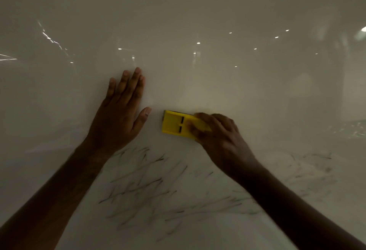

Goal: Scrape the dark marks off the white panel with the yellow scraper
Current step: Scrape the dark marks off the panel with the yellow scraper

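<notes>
A glossy white panel (198, 12) fills the whole head view. My right hand (219, 137) grips the yellow scraper (174, 125) by its right end, with the scraper lying against the panel and its blade edge pointing left. My left hand (120, 113) lies flat on the panel just left of the scraper, fingers straight, thumb spread toward the scraper without touching it. Several dark streaky marks (150, 186) cover the panel below both hands, between my forearms. Fainter smudged marks (315, 166) sit at the lower right.
The panel surface above the hands shows only reflections of ceiling lights (198, 43) and bright streaks (51, 39) at the upper left. No other objects are visible.
</notes>
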